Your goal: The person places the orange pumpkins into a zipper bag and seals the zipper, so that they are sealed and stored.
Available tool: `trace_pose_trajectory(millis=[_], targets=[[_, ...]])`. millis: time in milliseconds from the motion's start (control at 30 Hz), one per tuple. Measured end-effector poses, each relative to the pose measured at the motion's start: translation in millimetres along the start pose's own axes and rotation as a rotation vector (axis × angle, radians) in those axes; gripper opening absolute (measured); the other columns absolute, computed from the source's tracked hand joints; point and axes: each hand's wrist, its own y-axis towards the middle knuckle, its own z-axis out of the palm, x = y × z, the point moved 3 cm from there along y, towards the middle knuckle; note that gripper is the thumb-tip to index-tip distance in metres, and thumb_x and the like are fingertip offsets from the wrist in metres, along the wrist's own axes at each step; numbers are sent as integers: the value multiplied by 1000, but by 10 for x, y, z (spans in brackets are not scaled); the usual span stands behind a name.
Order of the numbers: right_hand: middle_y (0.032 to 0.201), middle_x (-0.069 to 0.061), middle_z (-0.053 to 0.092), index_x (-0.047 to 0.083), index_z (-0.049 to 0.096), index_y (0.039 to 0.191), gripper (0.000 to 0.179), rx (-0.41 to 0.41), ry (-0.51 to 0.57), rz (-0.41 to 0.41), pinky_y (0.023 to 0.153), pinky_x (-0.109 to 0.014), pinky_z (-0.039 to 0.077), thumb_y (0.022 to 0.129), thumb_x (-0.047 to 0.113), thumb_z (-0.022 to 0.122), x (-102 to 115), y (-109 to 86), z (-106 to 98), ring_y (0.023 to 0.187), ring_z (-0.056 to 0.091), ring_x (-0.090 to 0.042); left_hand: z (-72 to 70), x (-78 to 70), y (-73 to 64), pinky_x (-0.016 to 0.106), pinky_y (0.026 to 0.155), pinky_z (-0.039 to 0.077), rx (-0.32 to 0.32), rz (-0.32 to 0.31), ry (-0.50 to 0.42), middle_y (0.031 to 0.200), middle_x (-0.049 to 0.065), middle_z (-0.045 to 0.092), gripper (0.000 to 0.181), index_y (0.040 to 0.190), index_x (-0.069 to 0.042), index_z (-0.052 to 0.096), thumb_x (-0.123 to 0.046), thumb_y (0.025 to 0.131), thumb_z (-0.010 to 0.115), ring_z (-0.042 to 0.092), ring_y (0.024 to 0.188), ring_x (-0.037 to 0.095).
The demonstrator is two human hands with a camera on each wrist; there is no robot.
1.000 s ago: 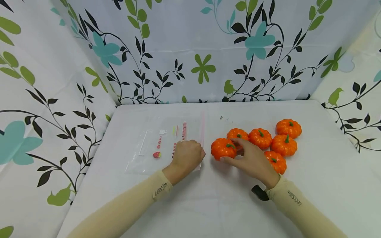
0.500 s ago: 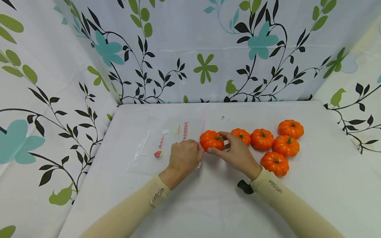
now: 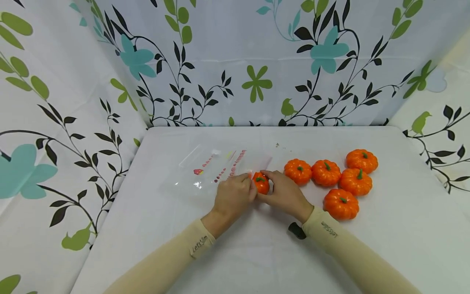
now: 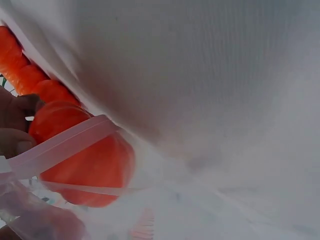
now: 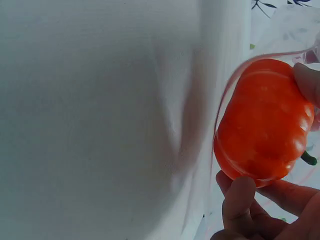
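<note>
Near the table's middle, my right hand (image 3: 288,196) holds a small orange toy pumpkin (image 3: 261,183) with a green stem. Beside it, my left hand (image 3: 235,198) pinches the edge of a clear zip bag (image 3: 205,163) printed with red marks. In the left wrist view the pumpkin (image 4: 92,172) sits partly behind the bag's pink zip strip (image 4: 65,147), at the mouth. The right wrist view shows the pumpkin (image 5: 265,122) tilted, with the bag's rim curving round it and fingers (image 5: 240,200) below. Most of the pumpkin's left side is hidden by my left hand in the head view.
Several more orange pumpkins (image 3: 326,172) stand in a group to the right on the white table (image 3: 235,253). A patterned curtain (image 3: 235,61) hangs behind the table and at its sides. A black strap piece (image 3: 296,230) shows under my right wrist.
My right hand has carried the pumpkin left, away from the others, to the bag's mouth. The bag's mouth edge has been raised, and its prints have turned and shifted.
</note>
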Motion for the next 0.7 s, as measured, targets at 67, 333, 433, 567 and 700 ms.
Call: trace_pose_trajectory(millis=[67,333,433,567,700], targets=[[115,-7,65,6,57,142,75,28,23,-3,70,-32,53,82,46,79,10,29,30,82,56,-19,11,-20,-27,28,46,55,-16,9,-4,73,1,68,12,69,-4,71,-11,77,76,63,53,16],[123,-11,61,6,54,144,67,78,211,-21,69,-31,49,84,17,80,40,152,131,80,53,-21,29,-98,-100,29,56,59,-70,51,-44,90,6,77,6,74,-2,75,-8,75,77,74,70,20],[126,-12,62,4,47,149,70,74,300,19,69,-31,48,86,8,76,56,201,162,79,52,-23,35,-107,-119,30,57,59,-91,58,-55,91,7,77,6,73,-2,75,-7,75,77,74,71,20],[105,-11,66,7,51,144,63,44,351,103,66,-30,49,85,6,75,28,235,181,78,54,-23,31,-93,-138,30,58,59,-84,45,-54,92,7,77,9,70,-3,73,-10,75,77,74,74,20],[106,-10,64,13,54,141,62,19,402,150,68,-30,55,84,10,78,-20,247,173,84,61,-23,30,-56,-160,33,56,59,-61,16,-27,90,9,76,13,69,-3,72,-13,75,79,74,73,23]])
